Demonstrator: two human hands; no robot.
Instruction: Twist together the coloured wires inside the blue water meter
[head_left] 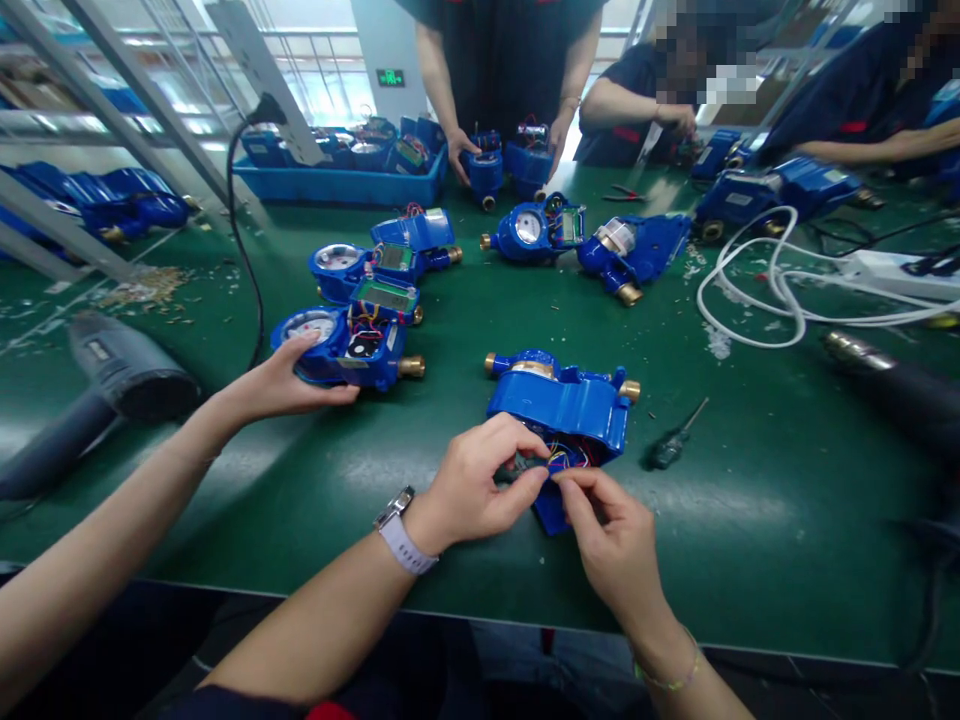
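Head view: a green counter (450,320) spans the work area. Beyond its far edge, a co-worker (510,80) stands with both hands on two blue meter units. A blue crate (337,187) loaded with similar units stands to that person's side, at the far left. A grey heat gun (131,365) lies at the left.

The blue water meter (555,400) rests on the counter directly in front of the person, brass pipe ends pointing left and right. Its compartment faces the person; a flat blue cover (551,512) extends below, between the hands.

The left hand (480,480), with a watch (405,532) at the wrist, has its grip clamped on a dark part (519,468) beside the compartment opening. The right hand (619,535) has its grip together, thumb and index finger pinching thin wires (566,455) at the opening.

A co-worker's hand (300,375) rests on another meter (375,355) at the left. A dark-handled screwdriver (667,450) lies right of the blue water meter.
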